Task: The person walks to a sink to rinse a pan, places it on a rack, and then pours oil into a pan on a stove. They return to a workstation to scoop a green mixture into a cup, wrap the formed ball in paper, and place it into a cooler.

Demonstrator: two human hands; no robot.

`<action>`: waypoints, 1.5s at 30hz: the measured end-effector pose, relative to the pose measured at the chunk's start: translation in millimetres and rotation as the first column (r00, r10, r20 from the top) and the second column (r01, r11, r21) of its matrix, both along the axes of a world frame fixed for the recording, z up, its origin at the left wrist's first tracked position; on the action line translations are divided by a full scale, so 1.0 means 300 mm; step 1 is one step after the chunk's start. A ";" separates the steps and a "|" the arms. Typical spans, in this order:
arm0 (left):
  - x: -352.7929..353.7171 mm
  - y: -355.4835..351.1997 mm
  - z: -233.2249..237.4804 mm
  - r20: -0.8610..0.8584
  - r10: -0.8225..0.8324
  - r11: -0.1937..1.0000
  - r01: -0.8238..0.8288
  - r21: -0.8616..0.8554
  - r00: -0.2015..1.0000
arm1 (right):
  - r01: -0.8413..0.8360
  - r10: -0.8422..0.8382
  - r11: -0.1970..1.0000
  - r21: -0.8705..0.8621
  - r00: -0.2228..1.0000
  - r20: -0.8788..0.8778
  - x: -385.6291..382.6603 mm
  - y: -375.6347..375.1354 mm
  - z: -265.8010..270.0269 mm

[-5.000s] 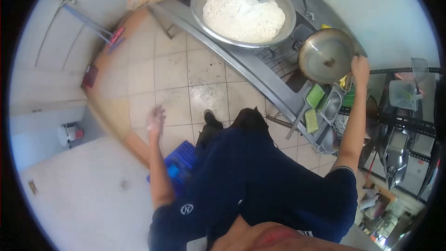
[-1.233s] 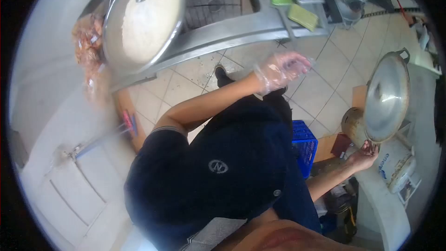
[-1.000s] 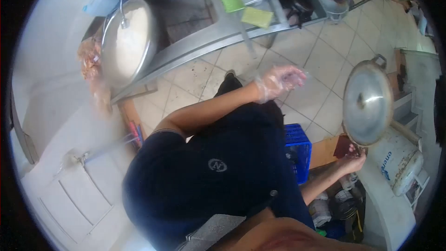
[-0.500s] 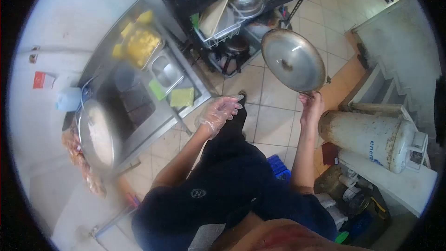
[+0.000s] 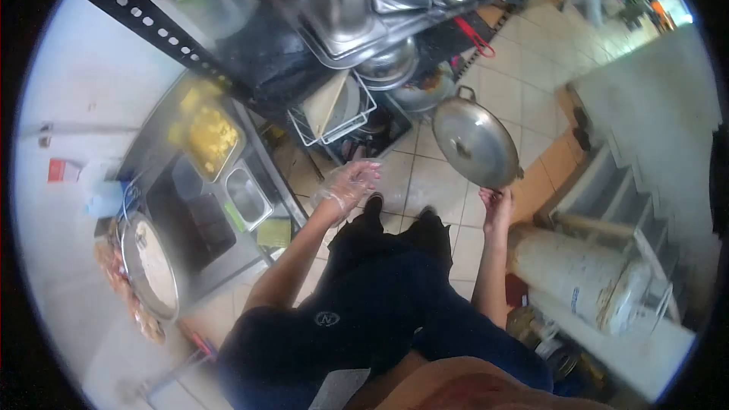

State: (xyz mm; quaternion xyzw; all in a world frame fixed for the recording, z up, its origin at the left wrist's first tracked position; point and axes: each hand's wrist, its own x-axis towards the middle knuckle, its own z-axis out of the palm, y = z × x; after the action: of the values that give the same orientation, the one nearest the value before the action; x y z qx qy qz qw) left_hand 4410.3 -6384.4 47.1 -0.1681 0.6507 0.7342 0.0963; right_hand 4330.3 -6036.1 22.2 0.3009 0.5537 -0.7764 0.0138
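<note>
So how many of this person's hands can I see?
2. The left hand, in a clear plastic glove, is left of the round metal pan; the right hand is at that pan's lower edge, holding it. Neither is hidden.

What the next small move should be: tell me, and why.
I'd probably ease the round silver-grey metal pan slightly away from the black shelf rack: the bare right hand alone holds it, by its near end, and its far metal loop handle appears close to the rack, though depth is hard to judge.
</note>
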 end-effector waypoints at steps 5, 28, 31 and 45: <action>-0.101 0.099 0.054 0.004 0.050 0.996 -0.049 -0.078 0.999 | 0.043 -0.043 0.999 0.010 0.999 -0.028 -0.166 0.160 -0.146; -0.176 0.515 0.094 0.037 0.394 0.916 -0.389 -0.102 0.918 | -0.500 0.210 0.843 -0.197 0.643 -0.737 -0.865 -0.005 0.818; -0.139 0.509 0.069 -0.007 0.446 0.893 -0.445 -0.059 0.895 | -0.599 0.328 0.792 -0.117 0.580 -0.746 -0.934 -0.154 0.848; 0.017 0.327 0.061 -0.013 0.453 0.884 -0.451 -0.123 0.891 | -0.658 0.403 0.748 -0.083 0.550 -0.732 -1.000 -0.280 0.817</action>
State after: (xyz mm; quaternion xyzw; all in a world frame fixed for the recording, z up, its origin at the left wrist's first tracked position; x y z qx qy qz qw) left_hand 4415.4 -6286.3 65.4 -0.3265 0.6367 0.6937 -0.0828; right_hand 4030.3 -6120.1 267.4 -0.1937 0.4378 -0.8718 0.1040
